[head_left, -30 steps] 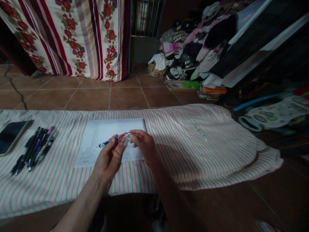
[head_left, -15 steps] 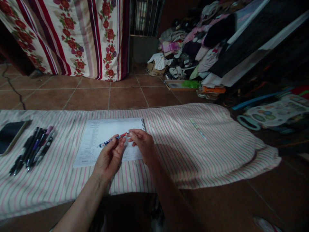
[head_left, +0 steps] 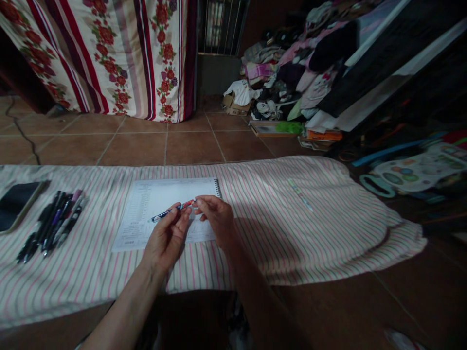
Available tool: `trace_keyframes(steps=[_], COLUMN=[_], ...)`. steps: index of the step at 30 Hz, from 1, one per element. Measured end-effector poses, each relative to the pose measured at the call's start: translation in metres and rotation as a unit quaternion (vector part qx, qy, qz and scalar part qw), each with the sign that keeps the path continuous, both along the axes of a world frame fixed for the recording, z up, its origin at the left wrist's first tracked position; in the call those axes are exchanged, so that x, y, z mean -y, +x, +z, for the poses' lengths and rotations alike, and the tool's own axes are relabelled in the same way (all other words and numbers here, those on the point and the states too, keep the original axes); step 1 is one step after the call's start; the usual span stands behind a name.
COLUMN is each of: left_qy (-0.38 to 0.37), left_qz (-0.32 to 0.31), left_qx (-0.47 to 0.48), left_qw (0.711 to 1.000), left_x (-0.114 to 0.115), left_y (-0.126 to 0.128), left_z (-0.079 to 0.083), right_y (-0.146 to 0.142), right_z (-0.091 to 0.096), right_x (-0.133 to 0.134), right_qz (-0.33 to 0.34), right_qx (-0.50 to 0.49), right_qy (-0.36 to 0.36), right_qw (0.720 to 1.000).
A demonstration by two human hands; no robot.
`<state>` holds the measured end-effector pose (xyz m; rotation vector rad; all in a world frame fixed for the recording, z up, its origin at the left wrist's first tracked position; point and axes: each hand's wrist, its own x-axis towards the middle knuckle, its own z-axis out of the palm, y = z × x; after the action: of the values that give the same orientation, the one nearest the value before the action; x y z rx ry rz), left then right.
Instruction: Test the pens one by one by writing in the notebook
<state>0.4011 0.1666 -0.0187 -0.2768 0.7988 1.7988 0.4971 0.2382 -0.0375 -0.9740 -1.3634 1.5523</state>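
Observation:
A blue pen (head_left: 160,215) with a red part near one end is held up over the spiral notebook (head_left: 175,188). My left hand (head_left: 166,238) pinches it around the middle between thumb and fingers. At its red end, the thumb and fingertips of my right hand (head_left: 217,216) are closed on the tip. The exact spot where those fingers grip is partly hidden. Beneath both hands the notebook lies flat, showing a white page with printed columns and its black coil on the right.
Several pens (head_left: 53,223) lie bunched on the striped cloth (head_left: 284,243), beside a dark phone (head_left: 16,204) at the left. A slim patterned stick-like item (head_left: 299,194) rests to the right. Beyond are a floral curtain (head_left: 109,53) and piled clothes (head_left: 288,68).
Almost nothing differs. The view has shifted very slightly, and both hands keep their hold on the pen.

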Motion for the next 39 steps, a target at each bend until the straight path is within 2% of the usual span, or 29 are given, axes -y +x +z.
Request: trace_keyframes(steps=[10,18,31,39], left_qy=[0.005,-0.006,-0.012,-0.008], left_qz=[0.002,0.003,0.008,0.007], left_qx=[0.003,0.002,-0.006,-0.004], left_qw=[1.0,1.0,1.0,1.0], left_x=[0.0002,0.0003,-0.0001,0.001], left_y=[-0.0008,0.0,-0.0024,-0.0042], left_z=[-0.0033,0.0014,-0.0023,-0.0035], right_y=[-0.001,0.0018,0.0058,0.0076], right_z=[-0.0007,0.0037,0.0015,0.0062], right_x=[-0.0006,-0.0015,-0.0081,-0.007], right_qz=[-0.004,-0.026,-0.063,-0.079], right_qx=[-0.001,0.003,-0.005,-0.018], right_qy=[0.008,0.012,0.014,-0.011], right_qw=[1.0,1.0,0.998,0.997])
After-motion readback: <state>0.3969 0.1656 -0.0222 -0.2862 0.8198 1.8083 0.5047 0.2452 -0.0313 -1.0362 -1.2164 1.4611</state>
